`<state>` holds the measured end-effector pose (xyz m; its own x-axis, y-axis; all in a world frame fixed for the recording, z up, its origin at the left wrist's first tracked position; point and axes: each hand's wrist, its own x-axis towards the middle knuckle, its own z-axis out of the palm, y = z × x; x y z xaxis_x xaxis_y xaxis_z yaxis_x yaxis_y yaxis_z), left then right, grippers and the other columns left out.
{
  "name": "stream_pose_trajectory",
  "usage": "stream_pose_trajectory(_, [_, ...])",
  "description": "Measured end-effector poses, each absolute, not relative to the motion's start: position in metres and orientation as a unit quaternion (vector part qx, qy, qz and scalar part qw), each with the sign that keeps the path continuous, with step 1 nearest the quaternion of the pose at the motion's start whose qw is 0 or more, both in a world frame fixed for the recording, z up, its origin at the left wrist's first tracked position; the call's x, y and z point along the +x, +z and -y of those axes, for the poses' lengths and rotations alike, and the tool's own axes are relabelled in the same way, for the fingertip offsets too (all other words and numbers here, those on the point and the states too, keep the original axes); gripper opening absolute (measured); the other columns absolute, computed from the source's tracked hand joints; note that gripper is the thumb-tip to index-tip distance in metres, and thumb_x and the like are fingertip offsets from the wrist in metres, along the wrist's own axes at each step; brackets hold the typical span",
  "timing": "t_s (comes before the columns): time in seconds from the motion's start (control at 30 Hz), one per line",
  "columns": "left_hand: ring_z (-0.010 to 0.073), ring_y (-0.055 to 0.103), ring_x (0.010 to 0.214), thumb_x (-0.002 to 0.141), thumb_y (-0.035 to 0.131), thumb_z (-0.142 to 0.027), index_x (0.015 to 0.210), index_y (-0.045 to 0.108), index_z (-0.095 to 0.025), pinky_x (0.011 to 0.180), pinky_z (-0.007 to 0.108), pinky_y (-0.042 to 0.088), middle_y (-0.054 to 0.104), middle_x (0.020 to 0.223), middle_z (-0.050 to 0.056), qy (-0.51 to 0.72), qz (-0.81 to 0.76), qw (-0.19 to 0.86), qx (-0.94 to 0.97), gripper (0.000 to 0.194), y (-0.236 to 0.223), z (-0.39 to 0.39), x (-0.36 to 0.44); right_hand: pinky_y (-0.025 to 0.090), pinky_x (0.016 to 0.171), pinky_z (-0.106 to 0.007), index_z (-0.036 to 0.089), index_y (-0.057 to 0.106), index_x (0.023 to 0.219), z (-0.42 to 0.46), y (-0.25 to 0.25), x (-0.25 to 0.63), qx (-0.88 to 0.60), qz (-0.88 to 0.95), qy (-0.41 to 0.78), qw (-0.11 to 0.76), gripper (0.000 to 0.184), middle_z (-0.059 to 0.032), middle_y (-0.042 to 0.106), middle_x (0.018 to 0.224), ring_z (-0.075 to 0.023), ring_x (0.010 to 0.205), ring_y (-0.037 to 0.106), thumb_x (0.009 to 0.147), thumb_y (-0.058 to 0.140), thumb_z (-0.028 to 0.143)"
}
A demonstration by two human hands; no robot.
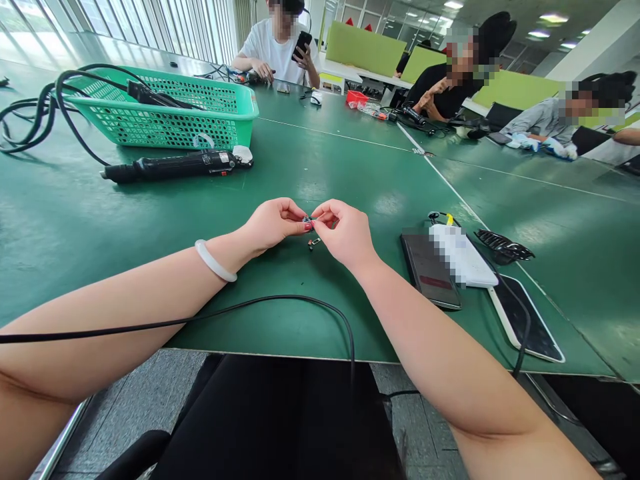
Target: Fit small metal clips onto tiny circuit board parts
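Observation:
My left hand (276,225) and my right hand (345,230) meet fingertip to fingertip over the middle of the green table. Between them they pinch a small dark part with shiny metal bits (307,220); its exact kind is too small to tell. Both thumbs press against it, and the fingers hide most of it. Just below the fingertips, another tiny metallic piece (315,243) lies close to the tabletop. A white bangle (215,261) circles my left wrist.
A green basket (165,127) with black cables stands at back left, a black electric screwdriver (175,165) before it. Right of my hands lie a dark notebook-like case (425,267), a white power bank (463,257), a phone (527,317) and a claw clip (504,245). A black cable (280,297) crosses in front. Several people sit beyond.

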<state>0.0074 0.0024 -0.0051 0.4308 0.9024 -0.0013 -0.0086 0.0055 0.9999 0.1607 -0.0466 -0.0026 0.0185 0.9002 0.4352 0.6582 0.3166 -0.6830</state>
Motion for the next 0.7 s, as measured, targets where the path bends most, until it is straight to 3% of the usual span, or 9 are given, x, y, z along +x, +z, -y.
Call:
stream_pose_trajectory(0.2, [0.0129, 0.065, 0.071, 0.061, 0.076, -0.009, 0.072, 0.054, -0.013, 0.085, 0.039, 0.05, 0.067, 0.07, 0.001, 0.385, -0.372, 0.608, 0.586, 0.024, -0.005, -0.002, 0.007, 0.045, 0.066, -0.027, 0.021, 0.062, 0.08, 0.048, -0.004, 0.156, -0.571, 0.7, 0.088, 0.42, 0.013, 0.0011, 0.065, 0.071, -0.0125, 0.064, 0.059, 0.077, 0.051, 0.015])
stream_pose_trajectory(0.37, [0.0114, 0.064, 0.07, 0.067, 0.071, -0.005, 0.079, 0.056, -0.011, 0.083, 0.037, 0.051, 0.067, 0.071, 0.002, 0.377, -0.362, 0.637, 0.567, 0.02, -0.004, -0.003, 0.007, 0.046, 0.07, -0.029, 0.022, 0.067, 0.088, 0.048, -0.004, 0.157, -0.563, 0.719, 0.044, 0.405, 0.018, -0.0004, 0.069, 0.078, -0.0153, 0.075, 0.061, 0.08, 0.052, 0.015])
stream_pose_trajectory(0.57, [0.0092, 0.064, 0.073, 0.076, 0.062, -0.002, 0.089, 0.059, -0.01, 0.083, 0.03, 0.051, 0.067, 0.078, 0.003, 0.373, -0.361, 0.671, 0.529, 0.015, -0.004, -0.004, 0.006, 0.049, 0.078, -0.03, 0.025, 0.068, 0.102, 0.048, -0.003, 0.161, -0.557, 0.717, 0.054, 0.416, 0.029, 0.0002, 0.072, 0.086, -0.0153, 0.083, 0.064, 0.085, 0.047, 0.013])
stream_pose_trajectory(0.7, [0.0088, 0.064, 0.073, 0.079, 0.059, -0.004, 0.089, 0.061, -0.01, 0.083, 0.03, 0.05, 0.067, 0.08, 0.004, 0.372, -0.38, 0.672, 0.515, 0.012, -0.003, -0.004, 0.007, 0.049, 0.077, -0.029, 0.022, 0.069, 0.096, 0.044, -0.001, 0.169, -0.571, 0.699, 0.072, 0.425, 0.027, -0.0003, 0.072, 0.085, -0.0141, 0.08, 0.064, 0.081, 0.049, 0.01])
